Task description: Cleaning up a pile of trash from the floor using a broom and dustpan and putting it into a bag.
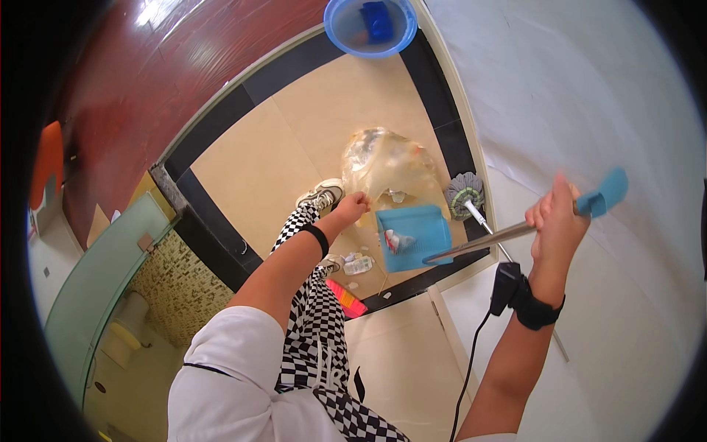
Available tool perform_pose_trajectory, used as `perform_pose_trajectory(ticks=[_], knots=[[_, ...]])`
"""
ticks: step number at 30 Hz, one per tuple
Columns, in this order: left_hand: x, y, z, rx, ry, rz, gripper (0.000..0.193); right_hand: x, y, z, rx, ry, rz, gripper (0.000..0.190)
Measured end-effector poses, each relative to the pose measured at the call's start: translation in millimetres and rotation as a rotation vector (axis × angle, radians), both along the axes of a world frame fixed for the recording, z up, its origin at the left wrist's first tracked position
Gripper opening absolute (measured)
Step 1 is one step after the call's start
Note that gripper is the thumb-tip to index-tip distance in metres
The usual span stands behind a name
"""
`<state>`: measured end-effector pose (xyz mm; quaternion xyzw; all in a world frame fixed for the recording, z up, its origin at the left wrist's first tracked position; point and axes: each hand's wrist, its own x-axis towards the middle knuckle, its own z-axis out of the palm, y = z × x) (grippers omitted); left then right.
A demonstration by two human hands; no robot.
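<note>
My right hand (559,221) grips the metal pole (491,238) of a blue long-handled dustpan (428,224), just below its blue plastic end (607,193). The pan is raised and tilted beside a translucent yellowish plastic bag (386,166). A crumpled white and red scrap (397,241) lies inside the pan. My left hand (353,208) is at the bag's near left edge, its fingers closed on the thin film. Light-coloured contents show dimly through the bag.
Litter (358,265) and a pink and orange broom head (347,298) lie near my shoes (323,193). A grey mop (465,193) leans by the right wall. A blue basin (370,47) stands at the far threshold. A glass panel (94,265) rises at left.
</note>
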<state>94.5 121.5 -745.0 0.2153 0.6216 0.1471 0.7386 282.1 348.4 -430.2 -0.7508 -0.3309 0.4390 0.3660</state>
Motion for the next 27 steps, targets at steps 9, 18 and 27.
perform_pose_trajectory(ticks=[9, 18, 27], knots=[[-1, 11, 11, -0.025, 0.119, -0.043, 0.016, 69, -95, 104, 0.197, 0.054, -0.276, 0.036], [35, 100, 45, -0.061, -0.019, 0.142, 0.005, 114, -270, 231, 0.527, -0.005, -0.525, 0.031], [85, 155, 70, 0.016, -0.107, 0.184, 0.004, 106, -410, 225, 0.520, -0.126, -0.744, 0.035]])
